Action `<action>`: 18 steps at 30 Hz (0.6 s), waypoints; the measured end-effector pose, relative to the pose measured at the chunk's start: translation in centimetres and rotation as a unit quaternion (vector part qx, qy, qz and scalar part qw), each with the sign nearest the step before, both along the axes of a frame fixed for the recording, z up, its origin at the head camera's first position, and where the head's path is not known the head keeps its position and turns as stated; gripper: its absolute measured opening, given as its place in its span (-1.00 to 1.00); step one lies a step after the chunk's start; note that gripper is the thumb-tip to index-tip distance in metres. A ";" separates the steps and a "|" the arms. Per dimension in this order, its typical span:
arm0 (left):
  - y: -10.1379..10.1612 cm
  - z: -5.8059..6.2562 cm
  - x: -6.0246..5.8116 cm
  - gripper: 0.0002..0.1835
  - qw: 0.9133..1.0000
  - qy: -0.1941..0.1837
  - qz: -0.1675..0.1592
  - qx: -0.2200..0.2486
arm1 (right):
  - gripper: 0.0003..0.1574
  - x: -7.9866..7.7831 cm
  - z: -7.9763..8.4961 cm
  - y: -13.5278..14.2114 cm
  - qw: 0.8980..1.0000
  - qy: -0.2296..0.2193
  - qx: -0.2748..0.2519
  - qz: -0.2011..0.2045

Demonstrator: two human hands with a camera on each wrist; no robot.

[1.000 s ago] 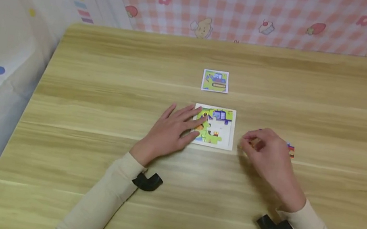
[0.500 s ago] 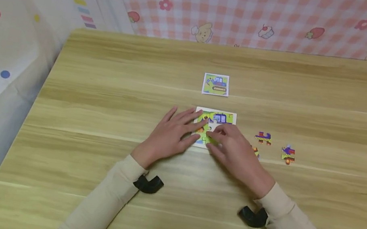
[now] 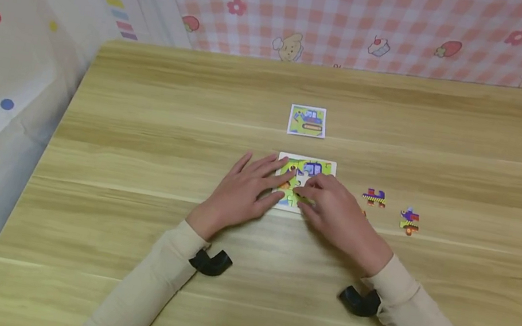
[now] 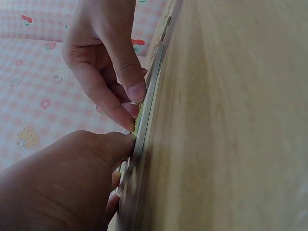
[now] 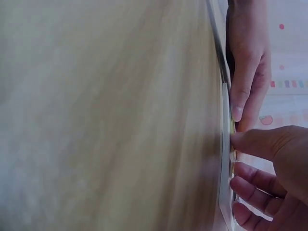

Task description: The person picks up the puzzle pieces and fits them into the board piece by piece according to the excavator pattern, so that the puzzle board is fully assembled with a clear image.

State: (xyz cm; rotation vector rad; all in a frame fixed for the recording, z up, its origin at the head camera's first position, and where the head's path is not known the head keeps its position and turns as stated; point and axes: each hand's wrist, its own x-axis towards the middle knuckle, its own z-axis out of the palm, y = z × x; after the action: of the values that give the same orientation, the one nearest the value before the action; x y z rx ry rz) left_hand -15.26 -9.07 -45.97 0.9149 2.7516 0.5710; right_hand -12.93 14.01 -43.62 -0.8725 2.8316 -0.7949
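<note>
A small jigsaw tray (image 3: 314, 159) with a white border lies mid-table, partly filled with green and blue pieces. Across its left side rests my left hand (image 3: 237, 191), fingers spread and the thumb near the lower edge. My right hand (image 3: 338, 214) is over the tray's right half, thumb and index finger pinching a green puzzle piece (image 4: 138, 118) low in the tray. Most of that piece is hidden by the fingers. In the right wrist view the right thumb (image 5: 252, 142) meets the tray's edge, with the other fingers bent beyond it.
Right of the tray lie loose puzzle pieces, one purple and yellow (image 3: 374, 198) and one purple and orange (image 3: 409, 221); another is mostly covered by the right hand. A square picture card (image 3: 307, 121) with an excavator lies behind the tray. Patterned cloth (image 3: 344, 20) hangs beyond the wooden table.
From beside the loose pieces my right hand has moved left onto the tray, uncovering those pieces. Over the last half second it has barely shifted. The left hand stays on the tray.
</note>
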 end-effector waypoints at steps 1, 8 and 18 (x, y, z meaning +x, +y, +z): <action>0.0 0.0 0.0 -0.45 1.000 0.000 0.000 0.000 | -0.66 -0.1 0.1 0.0 1.000 -0.002 0.003 0.000; 0.1 0.0 0.0 -0.45 1.000 -0.002 -0.001 0.000 | -0.64 0.1 0.3 0.4 1.000 -0.017 0.005 0.000; 0.0 0.0 0.0 -0.45 1.000 0.000 0.001 0.001 | -0.63 0.2 0.3 0.5 1.000 0.001 -0.001 0.009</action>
State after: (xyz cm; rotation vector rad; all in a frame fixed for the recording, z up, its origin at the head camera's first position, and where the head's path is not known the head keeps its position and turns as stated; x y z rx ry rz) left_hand -15.27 -9.03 -45.95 0.9120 2.7529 0.5744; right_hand -12.70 14.47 -43.36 -0.8989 2.8201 -0.7959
